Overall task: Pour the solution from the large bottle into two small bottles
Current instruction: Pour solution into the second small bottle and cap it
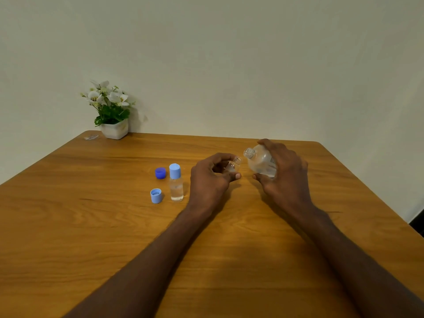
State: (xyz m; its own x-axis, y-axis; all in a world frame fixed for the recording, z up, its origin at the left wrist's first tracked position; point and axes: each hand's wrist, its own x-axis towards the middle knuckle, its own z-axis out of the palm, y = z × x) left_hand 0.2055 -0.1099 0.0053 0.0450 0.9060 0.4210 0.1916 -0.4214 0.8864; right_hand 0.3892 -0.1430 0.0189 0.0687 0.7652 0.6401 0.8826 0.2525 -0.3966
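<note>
Right of frame centre, your right hand (283,173) grips the tilted clear plastic large bottle (260,160), left hand (212,177) grips the uncapped clear small bottle (234,165): align mouths, tip slowly.

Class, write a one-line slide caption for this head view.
Right hand tilts the open large bottle toward a small bottle held in the left hand; a capped bottle stands nearby.

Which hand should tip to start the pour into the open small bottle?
The right hand: it grips the uncapped large bottle, whose mouth already leans toward the open small bottle. The left hand just steadies that bottle.
</note>
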